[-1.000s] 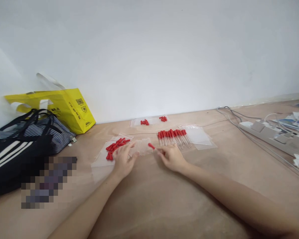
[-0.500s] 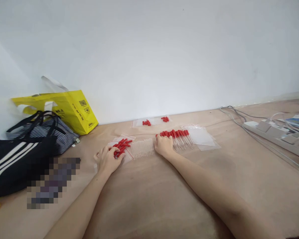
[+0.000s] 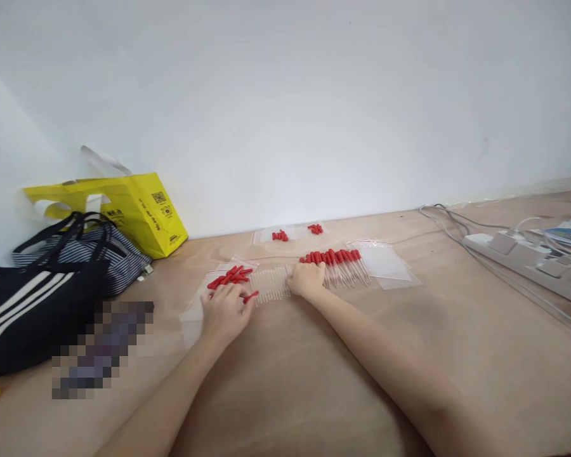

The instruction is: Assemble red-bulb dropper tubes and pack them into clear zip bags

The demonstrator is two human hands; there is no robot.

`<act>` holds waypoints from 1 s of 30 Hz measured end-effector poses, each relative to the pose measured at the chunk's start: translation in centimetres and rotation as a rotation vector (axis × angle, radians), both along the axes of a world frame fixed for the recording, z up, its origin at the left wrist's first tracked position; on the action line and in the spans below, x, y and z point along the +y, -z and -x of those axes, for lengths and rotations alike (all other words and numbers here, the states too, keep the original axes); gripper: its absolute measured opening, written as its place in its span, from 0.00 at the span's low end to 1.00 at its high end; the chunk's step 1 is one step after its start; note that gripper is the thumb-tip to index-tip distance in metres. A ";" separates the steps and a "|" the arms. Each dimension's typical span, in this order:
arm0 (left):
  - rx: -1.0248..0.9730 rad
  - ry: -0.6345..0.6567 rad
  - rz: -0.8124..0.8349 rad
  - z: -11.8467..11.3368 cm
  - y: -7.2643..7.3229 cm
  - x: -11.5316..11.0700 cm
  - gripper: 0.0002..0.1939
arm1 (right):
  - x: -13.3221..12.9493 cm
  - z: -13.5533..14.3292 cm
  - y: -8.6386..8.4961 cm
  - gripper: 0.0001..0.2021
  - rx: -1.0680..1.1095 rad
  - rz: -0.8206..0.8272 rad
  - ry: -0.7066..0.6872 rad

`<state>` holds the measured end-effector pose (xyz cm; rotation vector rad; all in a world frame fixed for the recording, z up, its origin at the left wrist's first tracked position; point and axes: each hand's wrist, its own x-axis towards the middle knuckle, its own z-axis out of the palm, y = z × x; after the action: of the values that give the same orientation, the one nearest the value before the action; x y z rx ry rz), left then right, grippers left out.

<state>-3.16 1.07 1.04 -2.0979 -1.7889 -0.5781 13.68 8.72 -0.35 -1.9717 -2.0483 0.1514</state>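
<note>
Middle of table [image 3: 314, 393] was occupied by bare tubes [image 3: 269, 285]

A pile of bulbs [image 3: 233, 275] was set left of them on a plastic bag [image 3: 195, 311]; at their right a bulb-topped row [image 3: 337, 258] was laid, bordered on the right by another plastic bag [image 3: 385, 264]. Two bulb clusters [image 3: 280, 235] were placed farther back on a far bag [image 3: 263, 235], near the wall [image 3: 314, 114]. A single bulb [image 3: 250, 296] was held by the left hand [image 3: 226, 310], just before the pile. The right hand [image 3: 307, 279] was placed between tubes and bulb-topped row. Handbags [image 3: 38, 311] were set at left before a shopping bag [image 3: 147, 212]; a power strip [image 3: 476, 243] was laid at right.
</note>
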 end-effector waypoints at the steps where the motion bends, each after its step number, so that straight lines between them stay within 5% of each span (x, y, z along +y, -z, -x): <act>1: -0.030 0.068 0.037 -0.8 0.2 -0.3 0.08 | 0.1 0.1 0.1 0.12 0.003 0.005 0.002; 10: -0.164 0.354 0.171 -3.9 2.2 -1.3 0.10 | -1.2 -1.6 -0.7 0.13 0.045 -0.064 -0.093; 13: -0.157 0.381 0.189 -4.1 2.3 -1.5 0.10 | -2.8 -4.7 -0.2 0.10 0.095 -0.095 -0.237; 16: -0.166 0.402 0.184 -4.6 2.3 -1.9 0.10 | -5.2 -8.2 1.1 0.09 0.247 -0.188 -0.521; 20: -0.174 0.437 0.181 -5.2 2.4 -2.2 0.10 | -7.9 -10.9 2.5 0.13 0.247 -0.286 -0.666; 30: -0.206 0.457 0.184 -5.4 2.2 -2.3 0.10 | -9.0 -9.0 2.6 0.13 0.193 -0.301 -0.743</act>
<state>2.24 -1.18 -1.12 -2.6876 -1.5076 -0.7951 22.67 -0.27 -2.98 -0.9224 -2.3921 0.1638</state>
